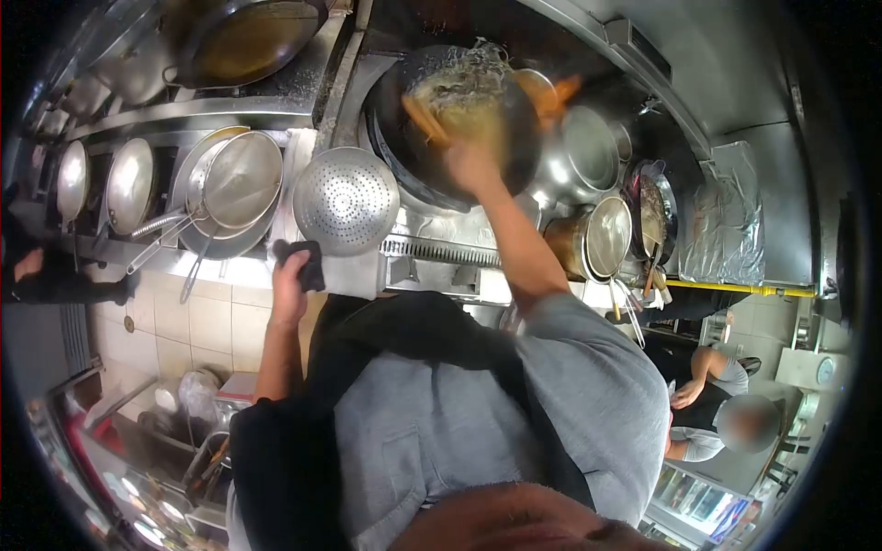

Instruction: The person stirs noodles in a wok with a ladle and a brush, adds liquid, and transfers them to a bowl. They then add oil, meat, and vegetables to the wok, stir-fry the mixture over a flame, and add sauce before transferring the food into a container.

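My left hand [292, 286] is closed round a folded black cloth [312, 266], close below the rim of a round perforated metal skimmer [346, 200]. My right hand [473, 165] reaches over a large dark wok [390, 138] and is smeared by motion, so I cannot tell what its fingers hold. Yellowish liquid [473, 124] and a tangle of pale, thin strands [482, 69] show in the wok. Blurred orange shapes [424, 119] appear on both sides of the hand.
Strainers [241, 179] with handles rest on the left counter, below another wok [248, 46]. Right of my wok stand a metal bowl [588, 147], a pot with a strainer on top [608, 237] and a foil-covered surface [726, 220]. Another person [707, 386] is at lower right.
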Tool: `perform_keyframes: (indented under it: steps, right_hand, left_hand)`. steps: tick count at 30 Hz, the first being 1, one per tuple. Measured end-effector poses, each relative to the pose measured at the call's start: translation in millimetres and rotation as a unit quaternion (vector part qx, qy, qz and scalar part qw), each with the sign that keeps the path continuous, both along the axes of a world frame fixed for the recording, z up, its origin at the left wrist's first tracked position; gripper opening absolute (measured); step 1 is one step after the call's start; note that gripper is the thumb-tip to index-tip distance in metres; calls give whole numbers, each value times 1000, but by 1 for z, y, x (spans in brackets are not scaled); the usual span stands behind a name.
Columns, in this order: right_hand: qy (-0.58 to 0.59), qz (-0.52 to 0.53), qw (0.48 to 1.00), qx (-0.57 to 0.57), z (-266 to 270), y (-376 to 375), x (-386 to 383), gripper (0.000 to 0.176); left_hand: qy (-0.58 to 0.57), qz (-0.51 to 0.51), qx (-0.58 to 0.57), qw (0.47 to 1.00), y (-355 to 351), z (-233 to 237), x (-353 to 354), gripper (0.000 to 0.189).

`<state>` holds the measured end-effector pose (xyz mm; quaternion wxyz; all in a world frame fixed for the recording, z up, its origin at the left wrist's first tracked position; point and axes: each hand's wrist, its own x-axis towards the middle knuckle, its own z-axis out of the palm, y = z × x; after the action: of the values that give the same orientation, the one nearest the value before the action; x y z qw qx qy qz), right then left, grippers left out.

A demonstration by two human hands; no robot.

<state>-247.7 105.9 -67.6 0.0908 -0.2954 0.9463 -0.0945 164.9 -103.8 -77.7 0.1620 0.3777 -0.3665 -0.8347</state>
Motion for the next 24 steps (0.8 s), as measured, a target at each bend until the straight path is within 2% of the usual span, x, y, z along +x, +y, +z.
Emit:
perform_keyframes:
  steps: [1,3,5,6,8,10,12,13,15,17,19,20,22,24]
  right_hand:
    - [-21,11,1000,14,37,19,31,42]
    - [37,96,995,14,43,73,11,41]
    - [113,89,985,91,-19,93,-85,33]
    - [119,79,985,96,-21,88,-110,31]
    - [238,89,964,77,-52,63,-126,29]
    - [95,-94,989,63,-18,8,-65,33]
    - [41,-49,994,92,27,19,-7,35]
    - [60,-47,990,119,20,41,-5,36]
    - [103,13,976,190,-17,104,-57,46]
    - [102,-51,989,93,-42,112,-120,44]
    - [73,-172,982,-17,-41,77,-132,44]
    - [36,-238,968,-75,-15,27,-112,45]
    - [75,-163,983,-44,-20,-22,-98,49]
    - [46,-170,984,-35,-8,-19,-95,47]
  left_hand:
    - [26,11,21,999,-6,5,3,23]
    - [65,25,64,996,-17,2,11,26]
    - [68,15,109,992,-25,7,12,33]
    - [65,8,111,992,-27,12,9,33]
    - [65,-24,136,988,-27,22,-3,36]
    - [66,-39,139,987,-28,22,-7,39]
    - [92,-26,150,984,-28,36,-12,38]
    - [97,-25,147,984,-27,37,-9,41]
    - [90,-21,150,984,-27,33,-1,41]
    - [76,-17,156,985,-24,33,4,42]
    - [62,-38,143,987,-22,40,3,42]
    - [59,-47,137,988,-17,41,-1,41]
    - [66,-55,148,985,-18,36,-3,40]
    - [50,-58,130,989,-23,45,-2,37]
